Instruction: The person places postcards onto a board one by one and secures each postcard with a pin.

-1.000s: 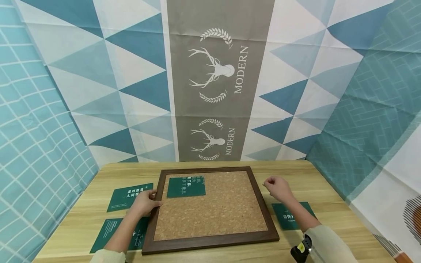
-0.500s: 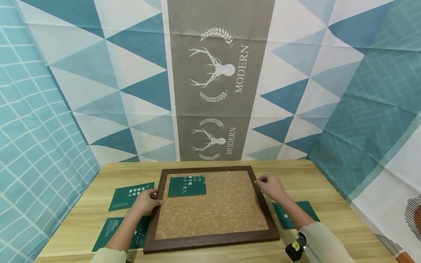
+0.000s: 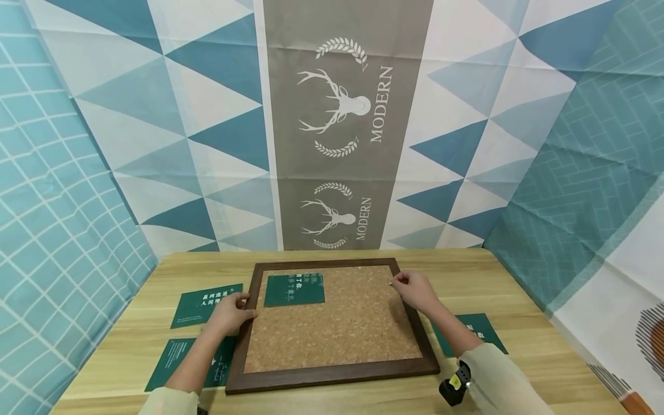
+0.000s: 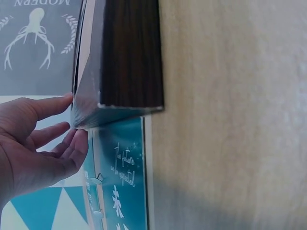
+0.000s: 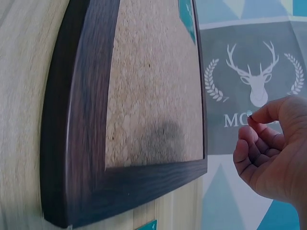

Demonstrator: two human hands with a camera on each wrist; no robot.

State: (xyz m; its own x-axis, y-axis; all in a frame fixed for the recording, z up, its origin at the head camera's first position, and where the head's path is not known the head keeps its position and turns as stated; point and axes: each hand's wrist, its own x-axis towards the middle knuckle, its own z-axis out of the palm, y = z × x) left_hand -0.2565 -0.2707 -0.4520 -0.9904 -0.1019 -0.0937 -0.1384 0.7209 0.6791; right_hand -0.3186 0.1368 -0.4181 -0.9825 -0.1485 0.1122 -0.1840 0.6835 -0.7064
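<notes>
A corkboard [image 3: 332,334] in a dark brown wooden frame lies on the table. On its upper left part is a green card [image 3: 294,290] with white lettering. My left hand [image 3: 228,314] pinches the left side of the frame between thumb and fingers, as the left wrist view also shows. My right hand [image 3: 417,291] hovers at the upper right of the board, over the frame's right side. Between its thumb and index fingertip is a tiny pale pin-like thing [image 5: 249,114], mostly hidden by the fingers; its other fingers are loosely curled.
Left of the board lie two green cards, an upper one [image 3: 192,308] and a lower one [image 3: 168,357], partly under my left arm. Another green card [image 3: 485,331] lies right of it, partly behind my right forearm. A patterned cloth [image 3: 332,144] hangs behind the wooden table [image 3: 124,328].
My right hand has moved left, from beside the board to over its right edge, still pinching the tiny thing. My left hand stays on the frame.
</notes>
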